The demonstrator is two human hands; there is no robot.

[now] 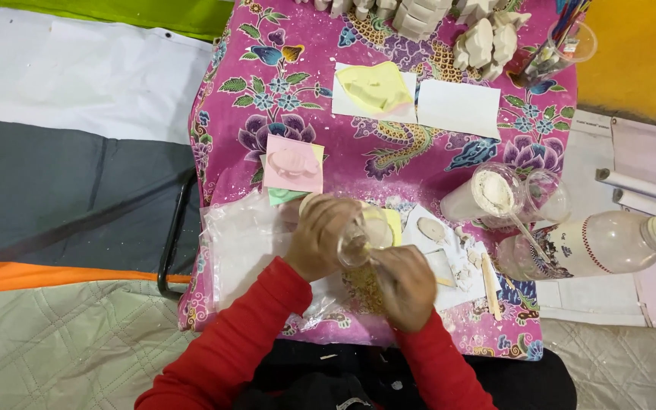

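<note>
Worktop (389, 152) draped in pink floral cloth. Clear plastic bottle (601, 244) lies on its side at right edge. Pink mould (293, 163) left of centre. Left hand (320, 237) wraps around small clear cup (360, 241) at near edge; right hand (405, 285) closed just beside it, contents not discernible.

One view only, worn on the head, looking almost straight down from above. Close over a small table (449, 152) draped in pink flowered cloth, which fills the middle of the frame. Red sleeves (237, 342) entering from the bottom edge, both hands near the frame's centre. Floor mats (62, 342) at left, yellow wall (639, 53) at upper right.
</note>
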